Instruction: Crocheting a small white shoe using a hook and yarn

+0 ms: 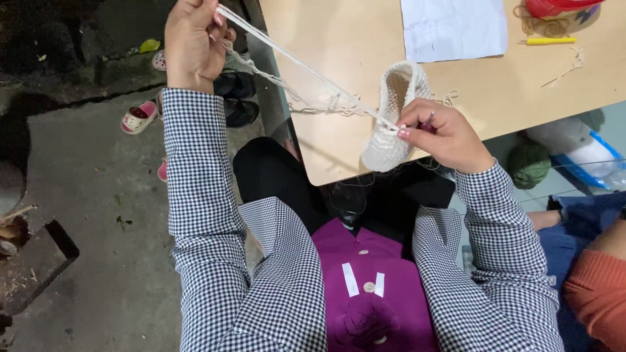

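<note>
Left hand [191, 40] is raised high at the left of my view, fingers curled tight into a fist around a doubled strand of cream yarn [306, 68]. The yarn runs taut and slanting down to the right hand [443, 133]. Right hand is closed in a pinch: thumb and fingertips grip the edge of one small cream knitted bootie [396, 104], right where the yarn meets it. I cannot tell whether a needle or hook is in that pinch. The bootie hangs at the near edge of the desk [339, 32], partly over it, its open top turned up and away from me.

Count on the desk: one white sheet of paper [454, 27], one yellow pen-like tool [550, 41], one red object [561, 6] cut off by the top edge, a few loose yarn scraps [565, 70].

Below the desk to the right: one green yarn ball [529, 163]. On the floor to the left: one pair of dark shoes [236, 96], small pink-and-white child's shoes [139, 117]. A second person's orange sleeve [596, 293] shows at the far right.
</note>
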